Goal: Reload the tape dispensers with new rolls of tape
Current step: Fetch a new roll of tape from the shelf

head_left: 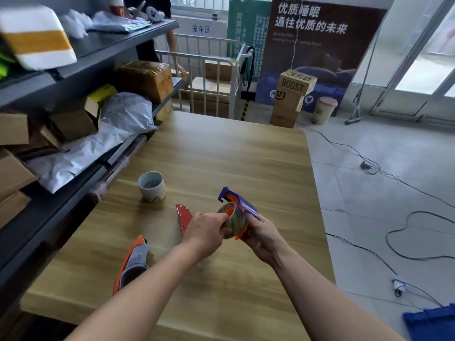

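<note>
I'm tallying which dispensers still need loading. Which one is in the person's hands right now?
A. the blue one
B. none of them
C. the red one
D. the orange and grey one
A: the right hand holds the blue dispenser while the left hand grips a tape roll against it. The red dispenser and the orange and grey dispenser lie on the table.

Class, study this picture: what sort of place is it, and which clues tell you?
Probably a parcel depot: shelves piled with cardboard boxes and plastic mailer bags, a metal roll cage holding cartons, and an SF-marked box.
</note>
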`<state>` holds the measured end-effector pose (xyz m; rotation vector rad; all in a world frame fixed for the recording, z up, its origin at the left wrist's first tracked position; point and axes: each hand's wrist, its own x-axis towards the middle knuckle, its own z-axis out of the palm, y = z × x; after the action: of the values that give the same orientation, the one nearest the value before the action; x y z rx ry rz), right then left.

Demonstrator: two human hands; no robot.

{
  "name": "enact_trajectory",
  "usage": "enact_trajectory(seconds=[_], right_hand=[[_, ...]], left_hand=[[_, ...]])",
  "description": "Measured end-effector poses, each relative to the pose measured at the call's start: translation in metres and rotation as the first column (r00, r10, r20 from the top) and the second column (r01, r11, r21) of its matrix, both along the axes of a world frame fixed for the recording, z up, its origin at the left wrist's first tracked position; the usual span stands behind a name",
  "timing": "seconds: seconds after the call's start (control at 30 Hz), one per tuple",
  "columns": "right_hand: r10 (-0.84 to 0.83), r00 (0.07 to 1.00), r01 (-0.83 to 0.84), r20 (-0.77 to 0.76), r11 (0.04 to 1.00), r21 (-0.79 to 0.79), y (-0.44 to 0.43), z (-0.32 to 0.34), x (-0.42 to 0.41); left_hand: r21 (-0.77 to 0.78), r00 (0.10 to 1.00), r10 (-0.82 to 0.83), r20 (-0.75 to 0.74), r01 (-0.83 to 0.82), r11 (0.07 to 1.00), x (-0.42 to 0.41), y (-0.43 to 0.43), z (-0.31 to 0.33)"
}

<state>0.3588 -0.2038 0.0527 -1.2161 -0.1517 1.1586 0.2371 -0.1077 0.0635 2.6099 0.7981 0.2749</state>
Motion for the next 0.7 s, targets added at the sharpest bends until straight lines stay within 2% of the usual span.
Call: enact_trajectory(seconds=[0.17, 0.37, 0.5, 0.6, 0.7], right_hand=[[-0.099, 0.995, 0.096, -0.034, 0.993, -0.071, 0.030, 0.007, -0.005], [-0.142, 0.983, 0.125, -0.114, 0.982, -0.141, 0.064, 0.014, -0.011], [-0.152, 0.977, 0.140, -0.150, 0.986, -0.085, 0.084, 0.014, -0.020], [-0.143, 0.977, 0.138, -0.160, 0.990, -0.039, 0.099, 0.011, -0.027], [-0.160, 0.973, 0.156, -0.164, 0.987, -0.036, 0.111, 0.011, -0.028]], left_hand=[[0.059, 0.997, -0.071, 0.004, 0.071, 0.996, -0.005, 0.029, 0.006], [0.102, 0.979, -0.203, -0.026, 0.205, 0.974, -0.013, 0.073, 0.012], [0.097, 0.971, -0.237, -0.025, 0.238, 0.967, -0.022, 0.098, 0.017], [-0.083, 0.987, -0.146, 0.062, 0.150, 0.985, -0.031, 0.121, 0.016], [-0.326, 0.991, -0.008, 0.131, 0.051, 0.944, -0.039, 0.147, 0.013]])
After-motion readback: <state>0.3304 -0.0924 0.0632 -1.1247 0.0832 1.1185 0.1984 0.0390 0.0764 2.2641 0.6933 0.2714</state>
